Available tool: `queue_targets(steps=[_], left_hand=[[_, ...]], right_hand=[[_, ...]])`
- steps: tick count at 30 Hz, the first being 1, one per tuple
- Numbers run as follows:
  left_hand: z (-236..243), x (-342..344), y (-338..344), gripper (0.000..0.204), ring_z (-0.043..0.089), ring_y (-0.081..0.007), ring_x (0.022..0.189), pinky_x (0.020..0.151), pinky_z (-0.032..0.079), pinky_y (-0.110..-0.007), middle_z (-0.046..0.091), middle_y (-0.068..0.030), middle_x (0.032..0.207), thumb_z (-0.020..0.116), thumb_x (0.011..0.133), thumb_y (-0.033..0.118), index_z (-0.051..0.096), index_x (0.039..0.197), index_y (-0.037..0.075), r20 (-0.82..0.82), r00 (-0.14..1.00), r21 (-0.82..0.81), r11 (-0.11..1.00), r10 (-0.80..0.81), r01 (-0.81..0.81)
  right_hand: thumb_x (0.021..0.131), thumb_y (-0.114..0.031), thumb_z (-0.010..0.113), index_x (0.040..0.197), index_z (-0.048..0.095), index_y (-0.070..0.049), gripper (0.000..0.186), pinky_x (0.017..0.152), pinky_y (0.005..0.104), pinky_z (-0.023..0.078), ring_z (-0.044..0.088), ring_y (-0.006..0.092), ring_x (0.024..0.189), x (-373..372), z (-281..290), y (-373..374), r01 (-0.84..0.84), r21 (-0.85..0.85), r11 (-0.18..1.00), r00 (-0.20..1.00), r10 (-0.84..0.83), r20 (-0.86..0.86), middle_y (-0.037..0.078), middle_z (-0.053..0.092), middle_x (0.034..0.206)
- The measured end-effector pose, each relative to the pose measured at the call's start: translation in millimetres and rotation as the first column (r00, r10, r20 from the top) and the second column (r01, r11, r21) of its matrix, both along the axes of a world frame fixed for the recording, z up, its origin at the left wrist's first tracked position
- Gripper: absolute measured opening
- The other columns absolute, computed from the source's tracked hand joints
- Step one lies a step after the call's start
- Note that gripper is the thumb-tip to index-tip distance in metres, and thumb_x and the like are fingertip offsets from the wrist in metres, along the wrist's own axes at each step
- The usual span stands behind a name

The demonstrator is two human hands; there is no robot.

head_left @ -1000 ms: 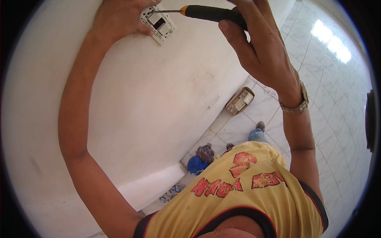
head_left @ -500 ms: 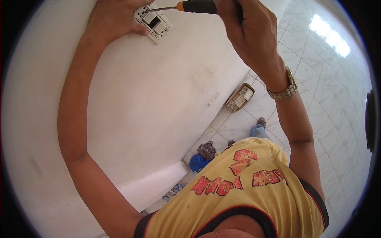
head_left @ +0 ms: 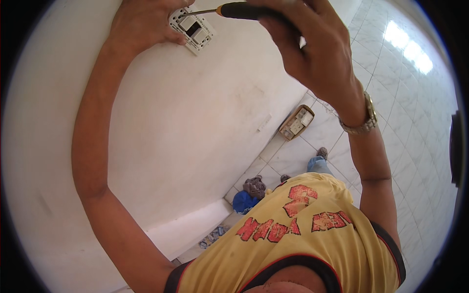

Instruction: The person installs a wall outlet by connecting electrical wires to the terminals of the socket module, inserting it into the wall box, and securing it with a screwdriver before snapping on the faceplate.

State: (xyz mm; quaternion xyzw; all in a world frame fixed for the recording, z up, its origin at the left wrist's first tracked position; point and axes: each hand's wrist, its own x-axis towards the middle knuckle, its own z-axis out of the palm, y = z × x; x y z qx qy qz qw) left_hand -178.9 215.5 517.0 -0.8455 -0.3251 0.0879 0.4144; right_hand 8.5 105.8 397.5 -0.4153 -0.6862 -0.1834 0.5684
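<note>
Against wall [head_left: 181,127], left hand [head_left: 141,28] pinching switch plate [head_left: 200,36]; right hand [head_left: 317,56] raised, curled round screwdriver [head_left: 239,10].

tiled floor [head_left: 398,129] carries open box [head_left: 288,120], blue bundle [head_left: 243,202].

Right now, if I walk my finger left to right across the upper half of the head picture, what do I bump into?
Left hand → white switch plate → screwdriver → right hand → wristwatch.
</note>
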Motion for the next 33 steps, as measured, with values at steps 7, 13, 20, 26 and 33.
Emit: queue_targets(steps=[7,13,20,26,33], left_hand=[[-5.1,-5.1,21.1,0.070,0.048,-0.0211,0.128,0.121,0.028,-0.044,0.059,-0.0024,0.128,0.092,0.062,0.048,0.075,0.124,0.021,0.051,0.982,0.011,0.983,-0.182,0.182],[-2.6,-0.9,8.3,0.069,0.048,-0.0212,0.129,0.120,0.028,-0.044,0.060,-0.0030,0.129,0.092,0.062,0.047,0.075,0.123,0.020,0.025,0.997,-0.029,0.997,-0.072,0.073],[-1.4,1.0,3.0,0.070,0.049,-0.0212,0.130,0.121,0.028,-0.045,0.060,-0.0034,0.131,0.092,0.062,0.050,0.075,0.124,0.021,0.009,1.000,-0.035,0.999,-0.004,0.005],[0.6,-2.0,2.7,0.069,0.048,-0.0205,0.130,0.121,0.028,-0.044,0.060,-0.0030,0.131,0.092,0.063,0.049,0.075,0.124,0.021,0.020,0.998,-0.043,0.997,-0.065,0.066],[2.1,-3.1,0.9,0.069,0.048,-0.0213,0.130,0.122,0.026,-0.045,0.060,-0.0035,0.129,0.092,0.062,0.048,0.075,0.124,0.021,0.040,0.996,-0.062,0.994,-0.084,0.087]], right_hand=[[0.097,-0.008,0.068,0.120,0.066,0.002,0.025,0.049,0.0308,0.044,0.054,0.0168,0.067,-4.5,-7.7,27.1,-0.058,0.315,0.947,0.993,0.088,-0.083,0.007,0.058,0.071],[0.094,-0.005,0.070,0.115,0.069,0.002,0.022,0.048,0.0295,0.040,0.051,0.0145,0.063,1.2,-2.2,6.7,0.058,0.009,0.998,0.998,-0.058,-0.034,0.007,0.057,0.070],[0.096,-0.005,0.067,0.121,0.063,0.003,0.026,0.048,0.0299,0.041,0.051,0.0122,0.061,-0.1,-5.2,8.2,0.029,0.180,0.983,0.997,-0.041,0.060,0.009,0.063,0.076],[0.094,-0.005,0.070,0.119,0.064,0.003,0.027,0.049,0.0295,0.043,0.053,0.0163,0.064,6.1,-11.3,7.5,-0.082,-0.012,0.997,0.997,0.082,-0.001,0.009,0.067,0.086],[0.097,-0.006,0.066,0.116,0.070,-0.003,0.020,0.054,0.0277,0.043,0.054,0.0145,0.069,5.2,-11.9,7.5,0.016,0.037,0.999,0.998,-0.014,-0.058,0.012,0.061,0.094]])
